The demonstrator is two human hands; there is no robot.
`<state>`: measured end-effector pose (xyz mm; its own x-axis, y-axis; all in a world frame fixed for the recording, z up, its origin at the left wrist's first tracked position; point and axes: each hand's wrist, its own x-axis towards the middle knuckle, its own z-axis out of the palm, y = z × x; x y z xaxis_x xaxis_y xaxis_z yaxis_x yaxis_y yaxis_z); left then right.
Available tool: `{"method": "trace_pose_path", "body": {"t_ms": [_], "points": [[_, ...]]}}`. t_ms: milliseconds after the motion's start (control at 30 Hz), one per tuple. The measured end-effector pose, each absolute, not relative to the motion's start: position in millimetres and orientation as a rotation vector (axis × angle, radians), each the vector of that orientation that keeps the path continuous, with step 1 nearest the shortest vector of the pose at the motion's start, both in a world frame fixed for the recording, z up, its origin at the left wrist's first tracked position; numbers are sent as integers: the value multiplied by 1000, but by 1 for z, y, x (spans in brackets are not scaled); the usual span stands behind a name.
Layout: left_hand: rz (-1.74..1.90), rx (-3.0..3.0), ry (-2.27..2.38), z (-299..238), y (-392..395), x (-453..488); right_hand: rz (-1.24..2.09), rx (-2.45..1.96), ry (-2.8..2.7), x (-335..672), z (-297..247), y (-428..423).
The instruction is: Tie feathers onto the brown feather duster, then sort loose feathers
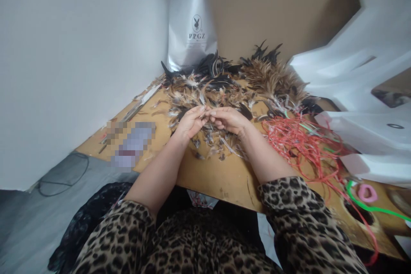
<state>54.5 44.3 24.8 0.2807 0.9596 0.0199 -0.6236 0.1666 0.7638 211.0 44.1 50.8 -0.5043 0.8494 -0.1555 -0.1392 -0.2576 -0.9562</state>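
Now both hands, left (191,122) & right (228,119), pinched together on small feather bunch (205,113), axis unclear.

the left hand (190,122) and right hand (228,119) meet fingertip to fingertip over the wooden table (218,175), pinching small feathers (207,113) between them. just beyond the hands lies the feather pile (224,81). right of the pile sprawl red strings (298,141). behind it stands a white bag (191,25).

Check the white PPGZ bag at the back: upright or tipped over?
Upright. The white PPGZ bag stands behind the feather pile, logo reading level, apparently against the cardboard.
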Motion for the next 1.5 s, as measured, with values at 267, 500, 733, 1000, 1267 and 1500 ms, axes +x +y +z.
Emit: {"method": "trace_pose_path", "body": {"t_ms": [267, 500, 733, 1000, 1267, 1500], "points": [[1219, 818, 525, 24, 43, 58, 2007, -851, -1069, 197, 45, 40], [1286, 832, 572, 25, 43, 61, 1859, -942, -1039, 185, 43, 35], [1307, 765, 584, 25, 43, 60, 1650, -975, -1056, 184, 50, 34], [1298, 743, 629, 26, 44, 57, 1146, -1104, -1223, 201, 54, 44], [1198, 813, 637, 25, 41, 62, 1033, -1118, -1320, 201, 54, 46], [1123, 660, 492, 27, 41, 58, 1518, -944, -1093, 206, 59, 44]]}}
